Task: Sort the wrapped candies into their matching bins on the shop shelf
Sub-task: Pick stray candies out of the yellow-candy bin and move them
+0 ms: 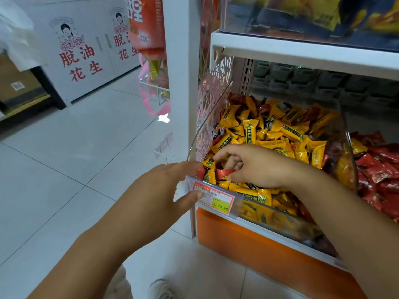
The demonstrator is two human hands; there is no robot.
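Observation:
A clear bin (280, 209) on the low shelf is heaped with yellow wrapped candies (287, 134), with a few red ones mixed in. My right hand (257, 167) is inside the bin's front left corner, its fingers curled down onto a red candy (224, 172) lying among the yellow ones. My left hand (164, 190) rests against the bin's front left corner, fingers spread, thumb touching the price label (216, 198). A neighbouring bin at the right holds red wrapped candies (380, 175).
A white shelf (302, 50) above carries a clear box of yellow and blue packets. An orange panel (259, 255) runs under the bins. White cartons with red lettering (79, 59) stand across the tiled aisle. Hanging snack bags (151, 39) are beside the shelf post.

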